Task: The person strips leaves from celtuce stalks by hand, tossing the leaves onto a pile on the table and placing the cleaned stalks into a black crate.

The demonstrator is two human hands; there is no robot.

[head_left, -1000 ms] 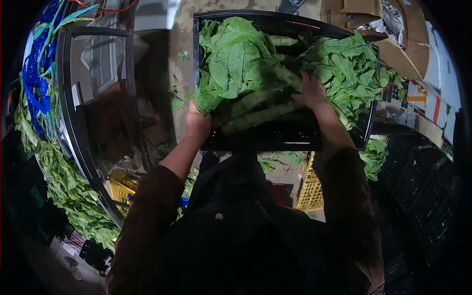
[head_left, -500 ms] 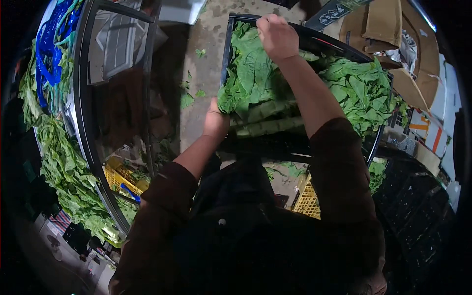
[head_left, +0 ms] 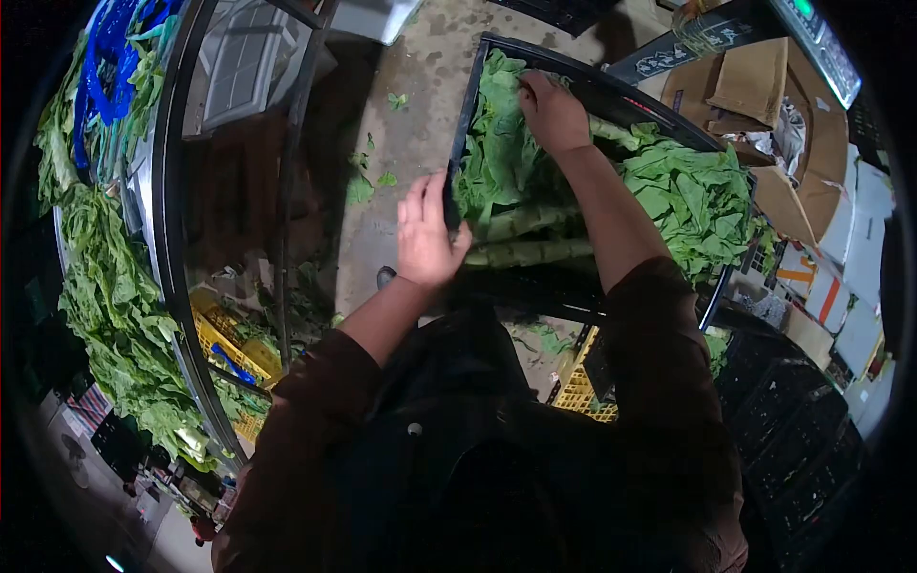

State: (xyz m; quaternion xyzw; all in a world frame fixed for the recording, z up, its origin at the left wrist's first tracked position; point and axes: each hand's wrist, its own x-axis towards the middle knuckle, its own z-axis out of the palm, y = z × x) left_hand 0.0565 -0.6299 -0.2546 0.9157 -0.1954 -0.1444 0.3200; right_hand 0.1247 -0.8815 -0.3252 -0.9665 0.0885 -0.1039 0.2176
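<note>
A black crate (head_left: 475, 91) holds leafy green vegetables with thick pale stalks. One leafy bunch (head_left: 501, 143) lies at the crate's left end, a second leafy bunch (head_left: 693, 196) at its right end, with stalks (head_left: 530, 252) between them. My right hand (head_left: 556, 115) is over the top of the left bunch, its fingers bent down at the leaves; what they pinch, if anything, is hidden. Just outside the crate's left side, my left hand (head_left: 426, 234) has its fingers spread and holds nothing.
More greens (head_left: 119, 296) and blue ties (head_left: 105, 76) lie on a metal-framed stand (head_left: 167, 191) at left. Yellow crates (head_left: 224, 334) sit low. Cardboard (head_left: 755, 81) and a scale display (head_left: 817, 43) are at upper right, black crates (head_left: 793, 411) at lower right.
My left hand has let go of the left bunch and opened beside the crate. The left bunch sits lower in the crate, and my right hand has moved down slightly. The view has shifted.
</note>
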